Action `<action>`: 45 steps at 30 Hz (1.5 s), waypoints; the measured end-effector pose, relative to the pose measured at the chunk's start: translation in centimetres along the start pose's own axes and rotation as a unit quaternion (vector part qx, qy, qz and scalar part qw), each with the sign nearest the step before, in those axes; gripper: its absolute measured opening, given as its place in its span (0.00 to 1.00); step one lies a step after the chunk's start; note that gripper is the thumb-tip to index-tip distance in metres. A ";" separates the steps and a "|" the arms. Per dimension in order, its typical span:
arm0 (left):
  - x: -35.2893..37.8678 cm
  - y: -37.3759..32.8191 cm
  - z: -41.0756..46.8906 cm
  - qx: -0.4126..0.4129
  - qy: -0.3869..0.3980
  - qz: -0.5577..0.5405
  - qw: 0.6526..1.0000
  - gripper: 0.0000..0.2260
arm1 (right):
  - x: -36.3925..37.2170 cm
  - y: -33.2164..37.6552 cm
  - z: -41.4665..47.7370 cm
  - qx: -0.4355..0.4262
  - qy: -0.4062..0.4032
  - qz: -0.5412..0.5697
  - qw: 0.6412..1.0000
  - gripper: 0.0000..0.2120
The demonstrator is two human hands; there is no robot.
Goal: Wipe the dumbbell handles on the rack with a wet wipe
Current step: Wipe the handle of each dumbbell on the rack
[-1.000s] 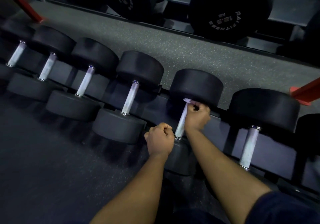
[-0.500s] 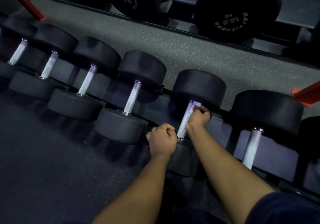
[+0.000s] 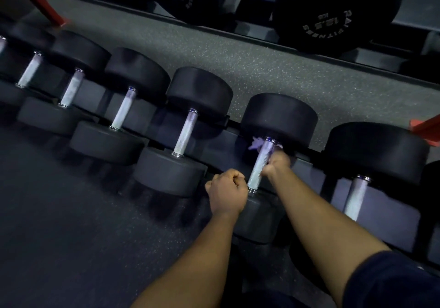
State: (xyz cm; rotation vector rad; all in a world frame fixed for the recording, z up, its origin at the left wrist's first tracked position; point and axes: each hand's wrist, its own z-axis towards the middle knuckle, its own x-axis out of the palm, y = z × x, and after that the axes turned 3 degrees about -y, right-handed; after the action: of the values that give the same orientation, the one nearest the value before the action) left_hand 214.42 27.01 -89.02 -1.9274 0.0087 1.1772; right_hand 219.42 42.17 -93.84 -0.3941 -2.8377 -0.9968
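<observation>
Upper DB (image 3: 333, 5): RAI FITNESS (12.5).

wet wipe (image 3: 256, 144) mostly hidden behind handle (image 3: 259, 167) and right hand (image 3: 277, 163); leftmost dumbbells (image 3: 28, 71) motion-blurred, cut by left edge; far-right dumbbell (image 3: 432, 184) cropped too.

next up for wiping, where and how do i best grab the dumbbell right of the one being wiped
Best grip its bare metal handle mid-length, from above on the near side: it is the only slim part, lying exposed below the wide black head.
</observation>
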 end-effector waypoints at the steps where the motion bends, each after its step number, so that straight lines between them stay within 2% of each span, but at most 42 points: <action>1: -0.1 0.0 0.0 0.001 0.002 0.000 1.000 0.14 | -0.2 0.2 0.3 0.028 0.038 0.013 0.999 0.20; 4: -0.2 0.0 0.0 0.005 0.009 0.004 1.000 0.14 | -1.0 1.0 0.4 0.068 0.112 0.041 0.991 0.19; 7: -0.2 0.0 -0.1 0.005 0.006 0.000 1.000 0.15 | -1.4 1.0 0.1 0.050 0.118 0.010 0.992 0.19; 8: -0.2 0.0 0.0 0.004 0.003 -0.001 1.000 0.15 | -1.2 0.8 0.0 0.026 0.115 0.008 0.993 0.18; 10: -0.2 0.1 0.0 0.004 0.003 0.002 1.000 0.13 | -0.9 -0.1 -1.2 -0.076 0.080 -0.043 0.993 0.16; 12: -0.1 0.1 0.0 0.005 0.005 0.003 1.000 0.10 | -1.3 -1.1 -2.5 -0.191 -0.045 -0.155 0.968 0.14; 13: -0.2 -0.1 0.0 0.006 0.004 0.001 1.000 0.11 | -1.8 -1.1 -3.0 -0.245 -0.124 -0.240 0.931 0.14; 14: -0.2 -0.2 0.0 0.004 0.004 -0.001 1.000 0.13 | -2.1 -1.0 -3.4 -0.305 -0.169 -0.308 0.885 0.12; 16: -0.4 -0.4 -0.1 -0.003 0.006 -0.004 1.000 0.13 | -2.3 -0.8 -3.2 -0.438 -0.150 -0.413 0.784 0.07; 17: -0.5 -0.4 -0.2 -0.006 0.007 -0.003 1.000 0.11 | -2.2 -0.7 -2.8 -0.487 -0.126 -0.494 0.709 0.05; 18: -0.4 -0.4 -0.2 -0.006 0.006 -0.002 1.000 0.10 | -2.2 -0.7 -2.2 -0.520 -0.113 -0.587 0.610 0.08; 19: -0.4 -0.3 -0.1 -0.003 0.002 0.001 1.000 0.09 | -2.1 -0.6 -1.8 -0.528 -0.091 -0.659 0.527 0.14; 20: -0.4 -0.2 -0.1 -0.001 -0.002 0.004 1.000 0.09 | -1.8 -0.5 -2.0 -0.527 -0.077 -0.709 0.462 0.18; 23: -0.3 -0.3 -0.1 -0.004 -0.005 0.010 1.000 0.09 | -0.8 -0.7 -4.2 -0.524 -0.072 -0.786 0.322 0.18; 26: -0.2 -0.2 -0.1 0.000 -0.011 0.010 1.000 0.09 | 0.0 -0.6 -5.6 -0.466 -0.064 -0.869 0.153 0.20; 27: -0.2 -0.2 -0.1 0.001 -0.010 0.011 1.000 0.09 | 0.5 -0.4 -5.3 -0.467 -0.031 -0.875 0.124 0.20; 29: -0.2 -0.2 0.0 0.000 -0.009 0.011 1.000 0.09 | 1.5 0.3 -4.6 -0.439 0.014 -0.894 0.094 0.20; 31: -0.2 -0.2 0.0 0.000 -0.010 0.012 1.000 0.09 | 2.2 0.7 -4.6 -0.419 0.023 -0.905 0.066 0.20; 32: -0.2 -0.2 0.0 0.000 -0.012 0.012 1.000 0.09 | 2.3 0.6 -4.9 -0.414 0.018 -0.908 0.063 0.20; 36: 0.1 0.2 0.0 0.001 -0.014 0.019 1.000 0.09 | 1.1 0.0 -6.3 -0.454 -0.003 -0.886 0.100 0.18; 42: 0.2 0.2 0.1 0.001 -0.014 0.017 1.000 0.09 | 1.8 0.0 -5.4 -0.403 -0.004 -0.914 0.053 0.19; 43: 0.2 0.2 0.1 0.002 -0.014 0.017 1.000 0.09 | 1.7 -0.1 -5.4 -0.408 0.000 -0.910 0.071 0.19; 45: 0.2 0.2 0.1 0.004 -0.016 0.018 1.000 0.09 | 0.7 -0.5 -5.5 -0.443 0.015 -0.885 0.145 0.16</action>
State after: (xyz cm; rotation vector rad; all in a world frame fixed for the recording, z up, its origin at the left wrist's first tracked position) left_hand 214.37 27.02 -89.32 -1.9083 0.0320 1.2301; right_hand 218.72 38.43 -89.74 -2.0677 0.2726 1.3391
